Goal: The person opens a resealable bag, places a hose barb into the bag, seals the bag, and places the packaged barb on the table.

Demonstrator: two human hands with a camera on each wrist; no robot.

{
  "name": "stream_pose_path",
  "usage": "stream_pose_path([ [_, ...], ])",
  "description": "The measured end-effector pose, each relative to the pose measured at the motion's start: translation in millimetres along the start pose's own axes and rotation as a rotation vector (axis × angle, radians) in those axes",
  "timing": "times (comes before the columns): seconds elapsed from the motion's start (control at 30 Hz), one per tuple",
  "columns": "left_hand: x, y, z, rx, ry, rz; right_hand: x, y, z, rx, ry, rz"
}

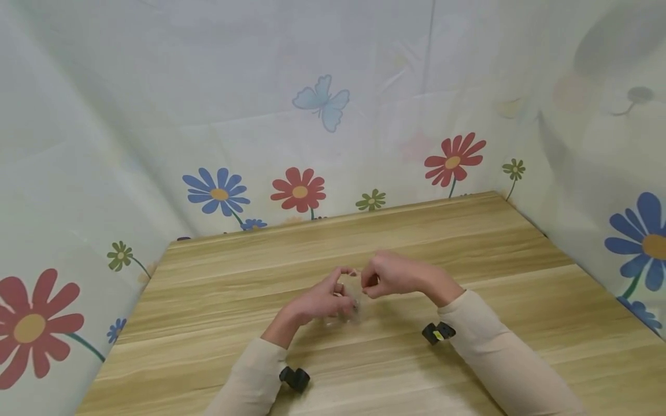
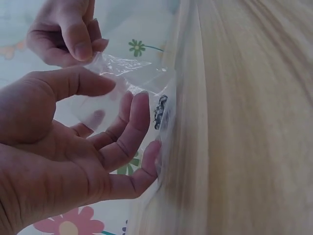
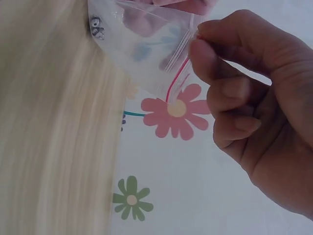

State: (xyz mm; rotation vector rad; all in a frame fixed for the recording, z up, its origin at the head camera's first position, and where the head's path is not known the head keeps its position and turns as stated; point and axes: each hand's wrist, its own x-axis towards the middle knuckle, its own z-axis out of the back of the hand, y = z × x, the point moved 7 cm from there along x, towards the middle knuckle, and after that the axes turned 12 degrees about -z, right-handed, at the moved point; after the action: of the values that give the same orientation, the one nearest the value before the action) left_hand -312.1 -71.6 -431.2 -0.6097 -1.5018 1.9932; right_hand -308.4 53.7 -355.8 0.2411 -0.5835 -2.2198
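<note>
A small clear zip bag (image 2: pixel 132 68) hangs between the two hands, low over the wooden table. Several small dark metal pieces (image 3: pixel 97 28) lie bunched in its bottom corner. My right hand (image 1: pixel 400 274) pinches the bag's top corner between thumb and forefinger, beside the red zip line (image 3: pixel 174 85). My left hand (image 1: pixel 322 297) holds the bag from the other side, its fingers curled. In the left wrist view, one fingertip (image 2: pixel 96 117) of that hand shows through the plastic, while the thumb (image 2: pixel 100 85) lies on the near side.
The wood-grain table (image 1: pixel 234 277) reaches to the curtain (image 1: pixel 250 138) behind it, printed with flowers and a butterfly. Each wrist carries a small black camera, the left one (image 1: pixel 295 378) and the right one (image 1: pixel 438 333) close over the table.
</note>
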Motion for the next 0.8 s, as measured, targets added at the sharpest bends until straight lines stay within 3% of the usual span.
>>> stream_pose_path([
  [0.13,-0.5,-3.7,3.7,0.006,-0.025,-0.019,-4.7,-3.0,9.1,-0.016,-0.033,-0.031],
  [0.27,1.0,-8.0,12.6,0.056,-0.112,-0.046,-6.5,-10.3,16.0,-0.035,-0.078,-0.065],
  [0.43,2.2,-11.6,20.5,0.053,-0.219,-0.075,-8.8,-15.9,23.6,-0.064,-0.144,-0.065],
  [0.63,1.6,-21.4,31.4,0.021,-0.368,-0.172,-16.0,-16.8,38.3,-0.088,-0.261,-0.044],
  [0.8,-3.8,-32.5,43.1,0.041,-0.483,-0.260,-21.1,-13.1,49.1,-0.026,-0.341,0.002],
])
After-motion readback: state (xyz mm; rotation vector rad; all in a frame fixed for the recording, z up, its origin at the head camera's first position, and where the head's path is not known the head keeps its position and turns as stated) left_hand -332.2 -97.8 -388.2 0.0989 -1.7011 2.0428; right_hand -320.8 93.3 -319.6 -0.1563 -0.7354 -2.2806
